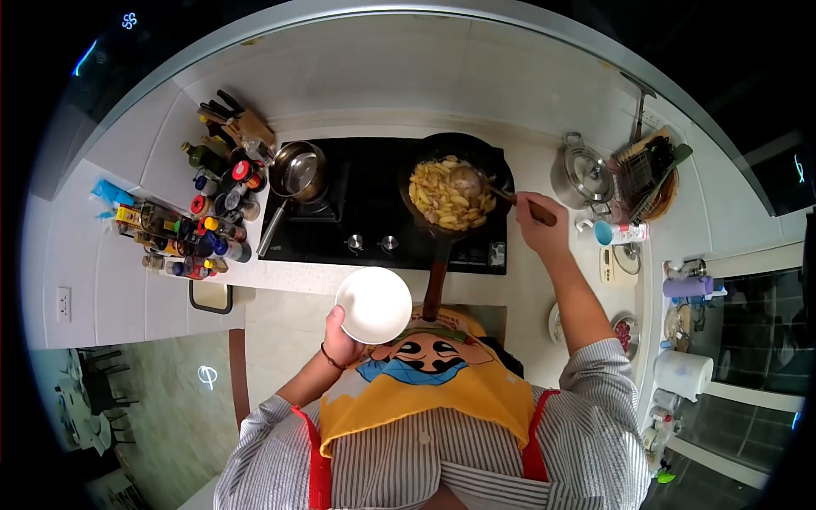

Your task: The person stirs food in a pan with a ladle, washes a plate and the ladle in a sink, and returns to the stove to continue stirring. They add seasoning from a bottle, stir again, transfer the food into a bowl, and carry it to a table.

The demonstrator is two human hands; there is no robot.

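My left hand grips a white bowl by its rim, thumb over the edge, in front of the stove. The inside of the bowl shows plain white. In my right hand is the wooden handle of a ladle, and its round metal head rests among the food in the black wok. Yellowish sliced pieces, which look like potato with bits of meat, lie in the wok. The wok sits on the right burner, its long wooden handle pointing toward my apron.
A steel saucepan stands on the left burner of the black cooktop. Left of it crowd several bottles and jars and a knife block. To the right are a lidded steel pot, a wire rack and a blue-white cup.
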